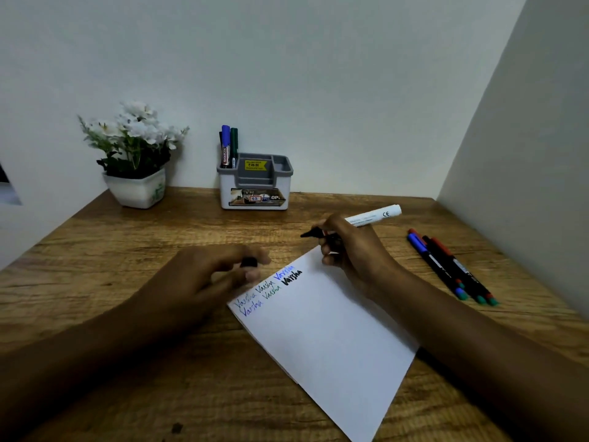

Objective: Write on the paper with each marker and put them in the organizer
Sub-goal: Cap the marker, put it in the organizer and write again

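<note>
Currently right hand point(350, 247) is wrapped around a white-barrelled marker point(373, 215), uncapped, black tip pointing left away from the fist and clear of the sheet, tail sticking out up and to the right of the knuckles. Left hand point(220, 272) sits left of that grip, fingers pinched on a small black cap point(248, 262); blurred, so the exact finger contact isn't clear. Cap and tip are apart, with bare table point(95, 250) between them.

Paper point(325, 330) lies just below both hands, angled, its upper corner touching under the right fist. Handwritten words run along its top-left edge in blue, green and black; the black word is nearest the left fingertips.

Right of the gripping hand, well apart: a bunch of thin pens point(449, 266) lying side by side on the table, with blue, red and dark caps.

Beyond the marker tip, against the wall: organizer point(255, 183), grey insert in white body, with markers point(229, 145) standing upright in its left compartment. Flower pot point(135, 186) further left of it.
</note>
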`<state>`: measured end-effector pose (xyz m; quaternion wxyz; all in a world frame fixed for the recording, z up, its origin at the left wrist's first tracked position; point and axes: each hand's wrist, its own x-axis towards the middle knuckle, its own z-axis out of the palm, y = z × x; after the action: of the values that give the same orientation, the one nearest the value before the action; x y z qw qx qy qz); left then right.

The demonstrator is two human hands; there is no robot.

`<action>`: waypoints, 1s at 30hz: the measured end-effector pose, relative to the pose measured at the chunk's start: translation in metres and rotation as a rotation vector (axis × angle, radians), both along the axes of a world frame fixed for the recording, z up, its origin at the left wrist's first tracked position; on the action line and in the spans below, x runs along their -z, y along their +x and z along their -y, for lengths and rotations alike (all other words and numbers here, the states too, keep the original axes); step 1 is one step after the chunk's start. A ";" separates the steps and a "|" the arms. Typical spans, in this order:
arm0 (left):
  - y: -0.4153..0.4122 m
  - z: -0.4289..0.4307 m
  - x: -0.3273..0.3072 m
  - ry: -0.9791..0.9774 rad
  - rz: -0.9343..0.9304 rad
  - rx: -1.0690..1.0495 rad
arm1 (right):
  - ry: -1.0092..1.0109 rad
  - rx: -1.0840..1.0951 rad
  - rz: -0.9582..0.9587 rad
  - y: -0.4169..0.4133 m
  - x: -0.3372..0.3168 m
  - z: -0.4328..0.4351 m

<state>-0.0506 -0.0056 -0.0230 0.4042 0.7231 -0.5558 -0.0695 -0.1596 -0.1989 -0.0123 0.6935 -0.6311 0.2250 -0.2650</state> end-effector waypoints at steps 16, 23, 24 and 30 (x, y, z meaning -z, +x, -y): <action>-0.025 0.020 -0.030 -0.489 -1.118 -0.119 | -0.172 -0.169 0.354 -0.023 -0.031 -0.021; -0.028 0.022 -0.023 -0.421 -1.073 -0.116 | -0.169 -0.209 0.367 -0.023 -0.031 -0.027; -0.028 0.021 -0.024 -0.414 -1.068 -0.111 | -0.183 -0.214 0.359 -0.023 -0.030 -0.028; -0.027 0.020 -0.022 -0.417 -1.007 -0.129 | -0.200 -0.229 0.308 -0.022 -0.023 -0.035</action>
<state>-0.0775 -0.0258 -0.0010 0.7583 0.5378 -0.2502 -0.2704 -0.1821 -0.1641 0.0102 0.6792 -0.6703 0.0158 -0.2986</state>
